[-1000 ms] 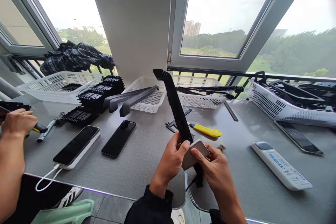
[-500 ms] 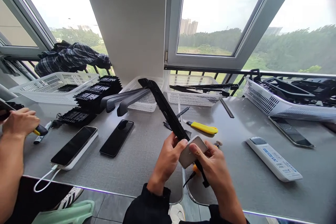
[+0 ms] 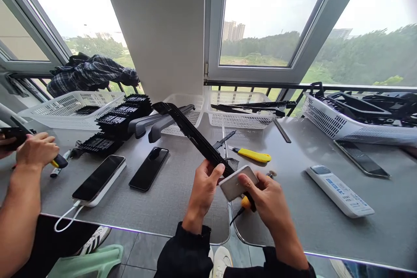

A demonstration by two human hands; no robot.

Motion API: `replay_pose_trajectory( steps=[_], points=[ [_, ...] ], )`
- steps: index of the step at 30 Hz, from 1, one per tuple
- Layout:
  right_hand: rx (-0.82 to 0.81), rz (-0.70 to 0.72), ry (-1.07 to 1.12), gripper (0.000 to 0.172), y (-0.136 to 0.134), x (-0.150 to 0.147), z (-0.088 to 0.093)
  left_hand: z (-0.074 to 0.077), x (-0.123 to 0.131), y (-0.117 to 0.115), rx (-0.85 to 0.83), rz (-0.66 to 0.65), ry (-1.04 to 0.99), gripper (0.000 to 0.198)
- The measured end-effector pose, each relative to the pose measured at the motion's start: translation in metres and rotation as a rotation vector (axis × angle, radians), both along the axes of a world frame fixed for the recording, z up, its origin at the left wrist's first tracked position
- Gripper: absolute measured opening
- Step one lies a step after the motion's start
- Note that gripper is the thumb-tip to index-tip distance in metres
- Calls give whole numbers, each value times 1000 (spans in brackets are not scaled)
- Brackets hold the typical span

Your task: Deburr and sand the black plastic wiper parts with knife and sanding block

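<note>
My left hand [image 3: 202, 193] grips a long black plastic strip [image 3: 192, 134] near its lower end. The strip slants up to the left above the table, and its far end bends toward the left. In my right hand [image 3: 269, 197] is a flat, light grey rectangular block [image 3: 238, 184] with rounded corners, the thumb pressed on its face. The block lies across the strip's lower end and hides part of it; contact between the two cannot be made out. Just beyond my hands lies a yellow utility knife [image 3: 253, 155]. An orange-handled tool [image 3: 245, 202] with a dark shaft shows beneath the strip.
Two phones [image 3: 149, 168] [image 3: 99, 178] lie left, one cabled on a white slab. Black grid parts [image 3: 124, 113] are stacked beyond. White baskets [image 3: 241, 122] line the back. A white handheld device [image 3: 340, 191] lies right. At far left a co-worker's hand [image 3: 37, 150] holds a tool.
The black strip has swung so its far end sits lower and further left. The grey block has turned and shifted slightly left with my right hand. The co-worker's hand appears slightly further right.
</note>
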State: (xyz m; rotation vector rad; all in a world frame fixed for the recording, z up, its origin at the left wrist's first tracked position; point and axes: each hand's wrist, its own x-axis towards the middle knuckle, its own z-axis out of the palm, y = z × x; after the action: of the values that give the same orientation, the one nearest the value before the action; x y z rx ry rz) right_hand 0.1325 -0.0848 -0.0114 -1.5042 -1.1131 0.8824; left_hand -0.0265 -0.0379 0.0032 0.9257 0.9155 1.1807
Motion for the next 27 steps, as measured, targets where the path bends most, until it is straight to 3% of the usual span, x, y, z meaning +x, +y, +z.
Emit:
replay_pose_trajectory(
  steps=[3, 8, 10, 19, 23, 27],
  points=[
    [-15, -48, 9, 62, -1, 4, 1, 3, -4, 0, 2, 17, -19, 42],
    [-33, 236, 80, 54, -4, -10, 9, 6, -5, -1, -13, 36, -107, 37],
    [-28, 290, 107, 49, -7, -15, 13, 7, -5, -1, -16, 8, -105, 37],
    [-8, 71, 136, 52, -4, -10, 4, 5, 0, -2, 60, -122, 32, 29],
    [4, 115, 88, 53, -1, -8, 4, 1, 1, -2, -43, -216, 2, 37],
    [-4, 114, 91, 58, -1, 5, 3, 4, 1, -3, -131, -220, 22, 44]
  ],
)
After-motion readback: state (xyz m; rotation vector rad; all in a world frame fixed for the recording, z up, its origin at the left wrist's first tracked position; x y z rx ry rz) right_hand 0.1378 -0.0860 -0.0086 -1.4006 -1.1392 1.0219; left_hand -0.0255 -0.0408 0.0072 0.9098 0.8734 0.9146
